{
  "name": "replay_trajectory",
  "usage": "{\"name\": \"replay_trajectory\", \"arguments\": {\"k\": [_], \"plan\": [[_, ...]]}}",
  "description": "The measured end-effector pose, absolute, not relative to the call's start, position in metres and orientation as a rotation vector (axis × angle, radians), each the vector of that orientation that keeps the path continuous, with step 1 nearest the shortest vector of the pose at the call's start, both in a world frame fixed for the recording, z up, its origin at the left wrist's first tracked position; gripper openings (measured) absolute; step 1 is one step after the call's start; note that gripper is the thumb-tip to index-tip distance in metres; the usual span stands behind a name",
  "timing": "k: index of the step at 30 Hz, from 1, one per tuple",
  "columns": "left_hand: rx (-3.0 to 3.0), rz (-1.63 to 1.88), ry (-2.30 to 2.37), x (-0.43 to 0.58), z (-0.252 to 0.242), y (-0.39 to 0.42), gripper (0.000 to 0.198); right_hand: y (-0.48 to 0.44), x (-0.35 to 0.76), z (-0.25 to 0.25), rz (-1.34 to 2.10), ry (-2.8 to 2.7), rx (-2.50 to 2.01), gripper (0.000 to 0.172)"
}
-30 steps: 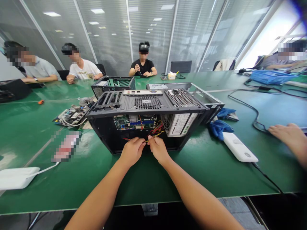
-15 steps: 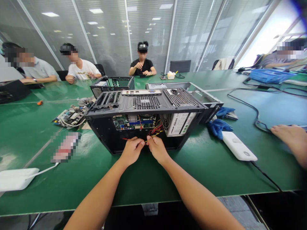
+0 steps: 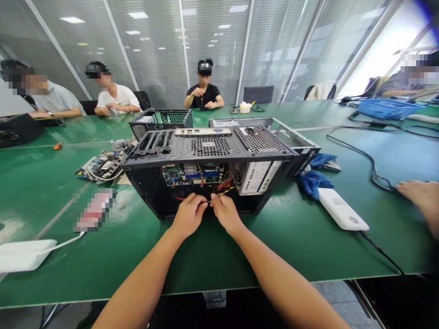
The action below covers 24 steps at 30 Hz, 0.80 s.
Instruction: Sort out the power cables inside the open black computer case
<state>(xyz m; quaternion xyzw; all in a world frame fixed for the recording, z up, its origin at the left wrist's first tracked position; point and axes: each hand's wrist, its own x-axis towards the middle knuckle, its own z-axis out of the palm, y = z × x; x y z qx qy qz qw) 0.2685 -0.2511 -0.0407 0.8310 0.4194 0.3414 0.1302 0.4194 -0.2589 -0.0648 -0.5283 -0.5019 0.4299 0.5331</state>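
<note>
A black computer case (image 3: 212, 144) stands on the green table with its open side toward me. Inside it show a motherboard (image 3: 192, 174) and a power supply (image 3: 259, 178) with a white label. Red and yellow power cables (image 3: 224, 186) run out from beside the supply. My left hand (image 3: 190, 214) and my right hand (image 3: 224, 211) meet at the front of the opening, each pinching part of these cables, with a short yellow stretch between the fingertips. The fingers hide the cable ends.
Behind stand more computer cases (image 3: 161, 118), and loose circuit boards (image 3: 103, 164) lie at left. A blurred phone (image 3: 96, 210) and white power bank (image 3: 27, 256) are near left. Right are blue gloves (image 3: 314, 183), a white device (image 3: 343, 209) and another person's hand (image 3: 420, 196). Several people sit around the table.
My hands stay almost in place on the cables. At right, the other person's hand has shifted slightly right. The person at left in white has brought their hands together.
</note>
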Motion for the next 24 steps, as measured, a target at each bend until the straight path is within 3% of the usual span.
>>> {"name": "replay_trajectory", "arguments": {"k": [9, 15, 24], "plan": [[2.081, 0.844, 1.143, 0.268, -0.037, -0.246, 0.025, -0.259, 0.419, -0.064, 1.067, -1.211, -1.247, 0.046], [2.363, 0.988, 1.231, 0.267, -0.040, -0.250, 0.014, -0.261, 0.418, -0.058, 1.057, -1.172, -1.298, 0.047], [2.284, 0.970, 1.218, 0.269, -0.040, -0.248, 0.024, -0.261, 0.420, -0.056, 1.100, -1.195, -1.303, 0.048]]}}
